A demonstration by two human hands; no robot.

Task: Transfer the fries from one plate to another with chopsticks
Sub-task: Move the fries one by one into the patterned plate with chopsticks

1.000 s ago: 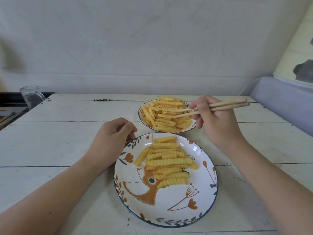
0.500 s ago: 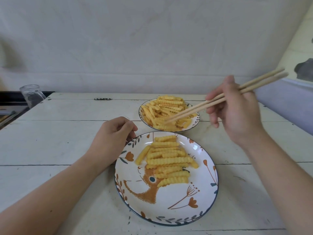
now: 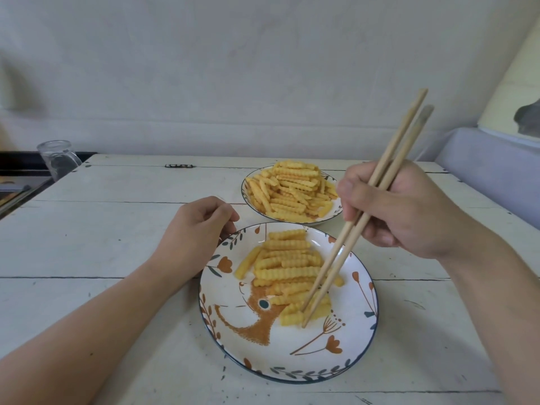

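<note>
A large near plate [image 3: 344,358] with an orange animal and flower pattern holds a row of crinkle-cut fries [image 3: 285,271]. Behind it a smaller plate [image 3: 328,219] carries a heap of fries [image 3: 287,191]. My right hand [image 3: 406,211] grips a pair of wooden chopsticks [image 3: 359,222]; their tips come down on the nearest fries of the near plate, around a fry [image 3: 292,318] at the pile's front. My left hand [image 3: 193,232] rests on the table with loosely curled fingers touching the near plate's far-left rim, holding nothing.
The white plank table [image 3: 87,244] runs to a pale wall. An overturned clear glass [image 3: 58,159] stands at the far left edge beside a dark counter. A grey-lilac ledge [image 3: 491,171] rises along the right side.
My right hand swung the chopsticks from the far plate's heap toward me. Their tips now point down into the near plate's fries. My left hand has stayed at the rim.
</note>
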